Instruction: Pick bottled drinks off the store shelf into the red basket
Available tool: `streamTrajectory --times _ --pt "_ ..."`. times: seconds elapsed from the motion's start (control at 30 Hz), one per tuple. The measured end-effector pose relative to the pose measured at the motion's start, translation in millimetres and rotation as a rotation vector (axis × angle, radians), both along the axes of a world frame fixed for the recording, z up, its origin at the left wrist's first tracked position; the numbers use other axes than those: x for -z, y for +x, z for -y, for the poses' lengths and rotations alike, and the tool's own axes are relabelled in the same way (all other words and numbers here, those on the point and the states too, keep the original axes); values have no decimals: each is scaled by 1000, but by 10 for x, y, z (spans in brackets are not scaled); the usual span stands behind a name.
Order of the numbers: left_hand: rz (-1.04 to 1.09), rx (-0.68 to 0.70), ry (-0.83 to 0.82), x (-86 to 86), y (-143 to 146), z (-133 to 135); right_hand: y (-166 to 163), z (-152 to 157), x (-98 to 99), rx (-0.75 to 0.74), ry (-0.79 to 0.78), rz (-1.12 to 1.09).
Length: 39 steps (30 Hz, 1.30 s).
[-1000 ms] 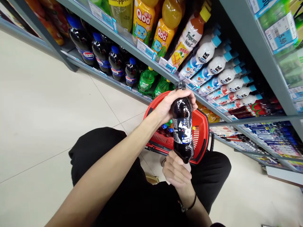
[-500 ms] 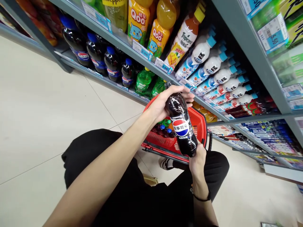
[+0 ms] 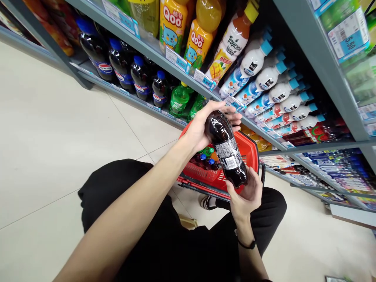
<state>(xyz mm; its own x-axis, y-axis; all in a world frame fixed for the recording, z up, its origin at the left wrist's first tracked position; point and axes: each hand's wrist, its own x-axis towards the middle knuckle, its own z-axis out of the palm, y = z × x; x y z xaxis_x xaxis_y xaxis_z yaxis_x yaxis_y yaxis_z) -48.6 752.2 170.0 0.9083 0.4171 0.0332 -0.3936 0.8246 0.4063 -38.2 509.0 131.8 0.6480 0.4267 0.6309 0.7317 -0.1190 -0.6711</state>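
Note:
A dark cola bottle is held tilted in front of me, its label's small print and barcode facing up. My left hand is closed around its neck end, the fingers curving over the far side. At the base, my right hand cups the bottle with thumb and fingers on either side. Below the bottle stands a red shopping basket. Several small bottles with blue and green caps lie inside it, partly hidden by the held bottle.
A grey shelf crosses the view, with cola bottles low down and Qoo juice bottles above. White bottles with blue caps fill the right part. My bent knees flank the basket on the tiled floor.
The bottle has been turned about its long axis: the round logo has given way to the barcode side. My right hand's fingers have opened wider around the base.

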Motion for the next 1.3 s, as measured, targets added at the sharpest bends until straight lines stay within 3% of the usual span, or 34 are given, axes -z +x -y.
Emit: streamTrajectory --times 0.23,0.4,0.5,0.77,0.9,1.07,1.2,1.3 --pt "-81 -10 3 -69 -28 21 42 -25 -1 49 -64 387" --pt "-123 -12 50 -67 -34 31 56 -5 27 38 -47 406" --pt "-134 -36 101 -52 -29 37 49 -1 45 38 -36 209" --pt "-132 -92 398 -42 -23 94 43 7 20 -47 112 -677" --pt "-152 -59 607 46 47 243 -3 5 116 -151 -44 -1003" --pt "-403 -88 1002 188 102 501 345 168 290 -57 -263 -829" --pt "-474 33 1510 279 98 729 762 439 37 18 -302 -529" --pt "-431 190 1812 379 108 958 901 569 -256 -34 -517 -320"
